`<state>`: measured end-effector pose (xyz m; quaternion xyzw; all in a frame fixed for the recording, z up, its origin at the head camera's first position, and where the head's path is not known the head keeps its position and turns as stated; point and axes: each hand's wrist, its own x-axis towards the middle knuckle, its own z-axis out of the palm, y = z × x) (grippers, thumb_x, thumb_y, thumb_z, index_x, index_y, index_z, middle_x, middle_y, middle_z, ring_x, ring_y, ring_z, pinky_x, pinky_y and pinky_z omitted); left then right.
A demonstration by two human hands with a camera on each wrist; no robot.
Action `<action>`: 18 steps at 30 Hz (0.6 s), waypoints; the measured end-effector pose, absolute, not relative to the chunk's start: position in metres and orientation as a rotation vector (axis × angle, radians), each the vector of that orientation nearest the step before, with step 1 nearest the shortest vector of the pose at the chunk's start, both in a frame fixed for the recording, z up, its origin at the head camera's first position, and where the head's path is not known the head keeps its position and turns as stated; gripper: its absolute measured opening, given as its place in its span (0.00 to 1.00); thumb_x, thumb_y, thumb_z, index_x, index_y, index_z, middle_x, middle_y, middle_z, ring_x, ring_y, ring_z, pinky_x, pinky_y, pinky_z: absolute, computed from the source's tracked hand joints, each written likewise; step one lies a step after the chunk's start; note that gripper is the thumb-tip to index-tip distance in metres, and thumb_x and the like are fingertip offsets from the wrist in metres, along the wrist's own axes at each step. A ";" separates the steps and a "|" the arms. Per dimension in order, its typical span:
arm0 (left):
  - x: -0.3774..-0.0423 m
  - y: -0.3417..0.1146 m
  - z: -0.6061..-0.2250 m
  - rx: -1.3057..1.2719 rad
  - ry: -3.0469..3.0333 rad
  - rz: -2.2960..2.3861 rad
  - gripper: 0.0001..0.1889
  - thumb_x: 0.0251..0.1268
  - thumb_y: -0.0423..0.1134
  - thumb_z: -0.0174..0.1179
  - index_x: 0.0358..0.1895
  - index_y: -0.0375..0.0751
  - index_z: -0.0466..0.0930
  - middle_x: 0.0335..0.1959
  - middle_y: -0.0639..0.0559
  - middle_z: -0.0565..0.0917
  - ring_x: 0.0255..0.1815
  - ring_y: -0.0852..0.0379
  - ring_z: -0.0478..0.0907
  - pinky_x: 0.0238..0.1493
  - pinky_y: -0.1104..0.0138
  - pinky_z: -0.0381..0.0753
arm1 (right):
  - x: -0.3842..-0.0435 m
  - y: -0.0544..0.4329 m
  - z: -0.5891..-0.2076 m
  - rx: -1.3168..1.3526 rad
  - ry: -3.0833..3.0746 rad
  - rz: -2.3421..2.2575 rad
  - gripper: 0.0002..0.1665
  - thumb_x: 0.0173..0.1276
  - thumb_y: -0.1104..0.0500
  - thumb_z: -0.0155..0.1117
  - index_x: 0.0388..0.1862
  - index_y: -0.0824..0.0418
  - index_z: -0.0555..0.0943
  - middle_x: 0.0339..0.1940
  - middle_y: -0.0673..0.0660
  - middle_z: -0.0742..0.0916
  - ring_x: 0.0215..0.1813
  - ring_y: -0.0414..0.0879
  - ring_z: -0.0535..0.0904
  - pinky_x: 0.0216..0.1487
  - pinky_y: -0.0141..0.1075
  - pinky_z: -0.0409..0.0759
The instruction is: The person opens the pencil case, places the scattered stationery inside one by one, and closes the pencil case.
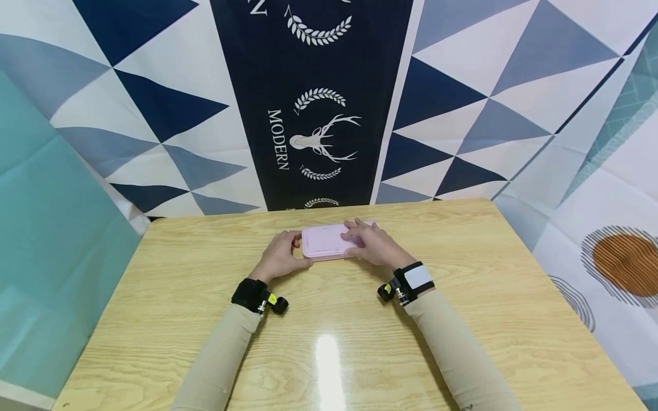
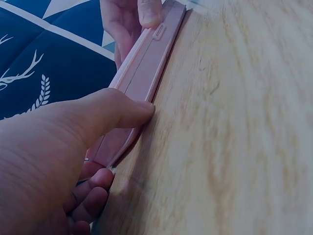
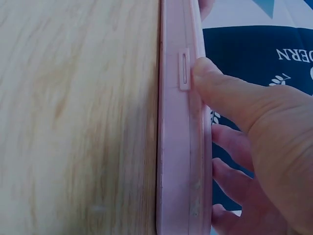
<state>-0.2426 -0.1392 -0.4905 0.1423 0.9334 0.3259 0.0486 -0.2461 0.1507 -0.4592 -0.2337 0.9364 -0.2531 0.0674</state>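
Note:
A flat pink case (image 1: pixel 324 240) lies lid up near the back of the table, its long front side facing me. My left hand (image 1: pixel 280 255) holds the left end, the thumb along the front face and the fingers bent round the end. Over the right part of the lid, my right hand (image 1: pixel 379 245) grips the case. Its thumb presses the lid's front edge beside a small raised latch (image 3: pixel 184 69), and its fingers lie across the top. A seam runs along the front face, and the lid looks closed. The right hand covers part of the lid.
The wooden table (image 1: pixel 329 319) has a bright glare near its front. Behind its back edge hangs a patterned cloth (image 1: pixel 319 137) with a deer print. Pale teal cloth (image 1: pixel 46 240) hangs to the left. Each wrist wears a strap with a small camera.

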 end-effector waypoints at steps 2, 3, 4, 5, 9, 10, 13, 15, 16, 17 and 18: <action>-0.242 -0.138 -0.491 0.431 2.838 1.001 0.40 0.64 0.48 0.82 0.75 0.34 0.77 0.49 0.47 0.77 0.57 0.48 0.72 0.55 0.59 0.68 | -0.245 0.152 -0.460 -0.707 2.826 -0.759 0.31 0.79 0.51 0.76 0.76 0.61 0.85 0.91 0.63 0.71 0.96 0.68 0.55 0.94 0.69 0.46; -0.241 -0.136 -0.492 0.429 2.832 1.007 0.41 0.64 0.48 0.82 0.75 0.34 0.77 0.49 0.47 0.78 0.57 0.48 0.72 0.55 0.59 0.68 | -0.244 0.153 -0.461 -0.709 2.828 -0.759 0.31 0.79 0.51 0.76 0.75 0.61 0.85 0.91 0.63 0.71 0.96 0.69 0.55 0.94 0.69 0.46; -0.241 -0.135 -0.493 0.427 2.828 1.011 0.41 0.64 0.48 0.82 0.75 0.34 0.77 0.49 0.47 0.78 0.58 0.47 0.72 0.55 0.59 0.68 | -0.243 0.155 -0.462 -0.710 2.830 -0.764 0.31 0.79 0.51 0.76 0.75 0.61 0.85 0.91 0.63 0.71 0.95 0.69 0.55 0.94 0.69 0.46; -0.240 -0.134 -0.493 0.426 2.824 1.012 0.41 0.64 0.48 0.82 0.75 0.34 0.77 0.49 0.47 0.78 0.58 0.47 0.72 0.55 0.59 0.69 | -0.242 0.156 -0.462 -0.710 2.831 -0.768 0.31 0.79 0.51 0.76 0.75 0.61 0.85 0.91 0.63 0.71 0.95 0.69 0.55 0.94 0.70 0.46; -0.239 -0.131 -0.496 0.435 2.822 1.000 0.42 0.64 0.49 0.82 0.76 0.33 0.76 0.50 0.47 0.78 0.58 0.48 0.72 0.55 0.59 0.69 | -0.236 0.161 -0.466 -0.701 2.840 -0.772 0.31 0.80 0.51 0.75 0.76 0.61 0.84 0.91 0.63 0.71 0.95 0.69 0.55 0.94 0.70 0.47; -0.239 -0.131 -0.496 0.440 2.820 1.001 0.42 0.64 0.49 0.82 0.76 0.33 0.76 0.50 0.47 0.78 0.58 0.47 0.72 0.55 0.59 0.70 | -0.235 0.162 -0.466 -0.695 2.842 -0.774 0.31 0.80 0.51 0.75 0.76 0.61 0.84 0.91 0.62 0.71 0.96 0.69 0.55 0.94 0.69 0.46; -0.240 -0.130 -0.495 0.455 2.828 1.005 0.40 0.64 0.49 0.82 0.74 0.33 0.77 0.49 0.47 0.78 0.58 0.48 0.72 0.56 0.59 0.70 | -0.234 0.163 -0.467 -0.690 2.850 -0.770 0.30 0.81 0.51 0.74 0.77 0.60 0.84 0.91 0.62 0.71 0.96 0.68 0.55 0.95 0.69 0.46; -0.241 -0.129 -0.495 0.457 2.837 1.005 0.38 0.64 0.48 0.82 0.72 0.33 0.78 0.48 0.47 0.78 0.57 0.48 0.72 0.55 0.59 0.70 | -0.235 0.163 -0.467 -0.696 2.862 -0.755 0.30 0.82 0.51 0.73 0.77 0.60 0.83 0.91 0.62 0.71 0.96 0.68 0.55 0.95 0.69 0.47; -0.241 -0.129 -0.495 0.457 2.841 1.005 0.37 0.64 0.48 0.82 0.71 0.34 0.78 0.48 0.47 0.77 0.56 0.48 0.72 0.55 0.59 0.69 | -0.235 0.162 -0.467 -0.703 2.869 -0.745 0.31 0.81 0.51 0.73 0.77 0.60 0.84 0.91 0.62 0.71 0.96 0.68 0.55 0.94 0.69 0.48; -0.241 -0.129 -0.495 0.457 2.845 1.003 0.37 0.64 0.48 0.82 0.70 0.34 0.78 0.47 0.48 0.77 0.56 0.49 0.72 0.54 0.60 0.69 | -0.235 0.162 -0.467 -0.710 2.876 -0.733 0.31 0.81 0.50 0.74 0.77 0.59 0.84 0.91 0.62 0.71 0.95 0.68 0.56 0.94 0.69 0.49; -0.241 -0.129 -0.495 0.454 2.847 1.001 0.36 0.64 0.48 0.82 0.69 0.34 0.79 0.47 0.48 0.77 0.55 0.49 0.72 0.53 0.60 0.68 | -0.235 0.162 -0.466 -0.716 2.883 -0.720 0.32 0.81 0.49 0.74 0.77 0.59 0.84 0.91 0.62 0.71 0.95 0.69 0.56 0.94 0.69 0.50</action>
